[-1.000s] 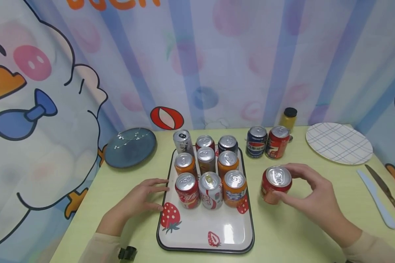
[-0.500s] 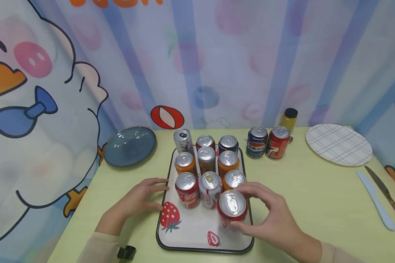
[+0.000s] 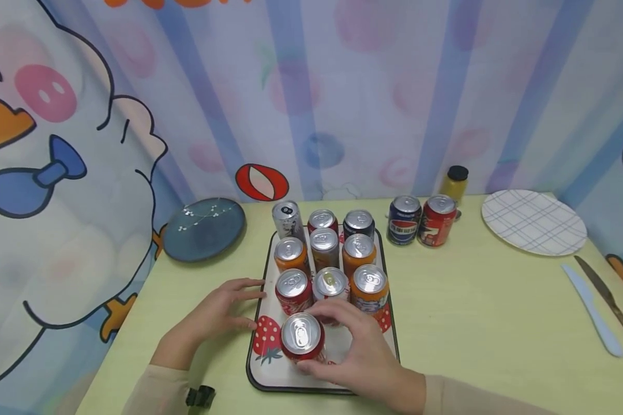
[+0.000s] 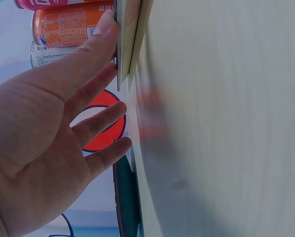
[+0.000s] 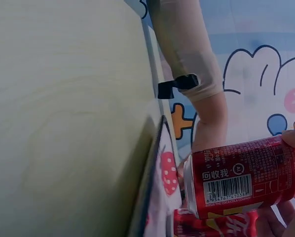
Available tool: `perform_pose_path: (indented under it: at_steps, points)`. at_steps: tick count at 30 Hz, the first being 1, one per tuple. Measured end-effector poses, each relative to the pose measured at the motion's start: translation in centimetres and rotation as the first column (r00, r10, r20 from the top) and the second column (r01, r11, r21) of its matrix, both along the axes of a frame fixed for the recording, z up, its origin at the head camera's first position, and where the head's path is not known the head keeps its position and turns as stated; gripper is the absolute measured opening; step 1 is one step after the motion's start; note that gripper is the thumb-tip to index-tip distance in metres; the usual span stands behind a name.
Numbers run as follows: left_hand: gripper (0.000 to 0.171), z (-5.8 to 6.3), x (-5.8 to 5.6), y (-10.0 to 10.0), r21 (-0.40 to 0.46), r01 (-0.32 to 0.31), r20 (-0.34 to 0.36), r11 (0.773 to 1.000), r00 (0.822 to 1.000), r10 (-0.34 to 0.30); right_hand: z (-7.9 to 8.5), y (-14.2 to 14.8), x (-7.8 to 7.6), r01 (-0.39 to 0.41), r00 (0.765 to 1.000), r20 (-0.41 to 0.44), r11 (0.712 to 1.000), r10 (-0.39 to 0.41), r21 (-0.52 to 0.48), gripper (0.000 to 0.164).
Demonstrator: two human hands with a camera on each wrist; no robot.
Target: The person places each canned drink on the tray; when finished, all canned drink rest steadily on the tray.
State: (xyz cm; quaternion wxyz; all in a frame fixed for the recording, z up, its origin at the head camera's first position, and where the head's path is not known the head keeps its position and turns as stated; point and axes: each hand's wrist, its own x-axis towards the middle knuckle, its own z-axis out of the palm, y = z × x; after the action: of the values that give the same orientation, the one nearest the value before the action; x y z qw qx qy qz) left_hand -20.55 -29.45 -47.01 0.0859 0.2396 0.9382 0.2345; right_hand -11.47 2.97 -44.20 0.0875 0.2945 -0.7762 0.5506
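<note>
My right hand [image 3: 368,360] grips a red soda can [image 3: 300,339] by its sides, thumb in front and fingers behind. It is held upright over the front left part of the strawberry-patterned tray [image 3: 267,372]; a Coca-Cola Company label with a barcode faces the right wrist view. Just behind it stand a red can [image 3: 292,287], a white can [image 3: 330,282] and an orange can [image 3: 371,291]. Two more rows of cans fill the tray's back. My left hand [image 3: 220,311], fingers extended, touches the tray's left edge; its thumb [image 4: 105,23] lies at the rim in the left wrist view.
A blue can [image 3: 404,222] and another red can [image 3: 437,222] stand right of the tray, before a yellow jar [image 3: 454,185] with a black lid. A dark plate [image 3: 205,230] lies back left, a checked plate [image 3: 535,223] back right. Two knives, one light blue [image 3: 592,311], lie far right.
My right hand has carried the red can leftward from the table beside the tray, past the orange can, to over the tray's front left. The left hand has stayed at the edge.
</note>
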Motion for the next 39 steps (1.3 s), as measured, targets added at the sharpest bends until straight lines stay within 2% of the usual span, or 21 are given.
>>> perform_pose_path:
  at_steps: [4,9,14,20,23,30,34,39]
  points:
    - [0.061,-0.1,-0.1,-0.1,0.005,0.01,-0.007,1.0,1.0,-0.01,-0.9,-1.0,-0.2,-0.026,0.999,0.032,1.0,0.026,-0.008,0.056]
    - [0.061,0.0,-0.1,-0.2,0.006,0.018,-0.011,1.0,1.0,-0.018,-1.5,-1.6,-0.6,-0.004,0.994,0.112,1.0,0.001,0.026,0.057]
    - [0.061,0.2,-0.1,0.0,0.014,0.012,-0.01,1.0,1.0,-0.011,-1.9,-1.6,-0.7,-0.003,0.993,0.117,0.999,-0.003,0.047,0.057]
    - [0.061,0.3,-0.2,0.2,0.019,0.018,-0.008,1.0,1.0,-0.018,-1.7,-1.3,-0.5,-0.01,0.99,0.138,0.996,-0.002,0.087,0.06]
    - [0.061,0.2,-0.2,0.1,0.017,0.016,0.006,1.0,1.0,-0.016,-1.4,-0.9,-0.4,-0.01,0.994,0.105,0.993,-0.003,0.12,0.063]
    - [0.061,0.2,-0.1,-0.1,0.011,-0.012,0.05,1.0,0.999,0.011,-0.2,2.1,-0.4,-0.015,0.999,0.035,0.996,0.012,0.087,0.057]
    - [0.061,0.1,-0.1,-0.1,0.015,0.004,0.032,1.0,0.999,-0.005,0.1,4.7,-1.2,0.052,0.998,-0.048,0.995,-0.048,0.086,0.054]
    - [0.062,0.0,-0.2,-0.1,0.023,0.007,0.012,1.0,1.0,-0.008,0.8,8.1,-2.9,0.135,0.99,-0.041,0.99,-0.133,0.044,0.047]
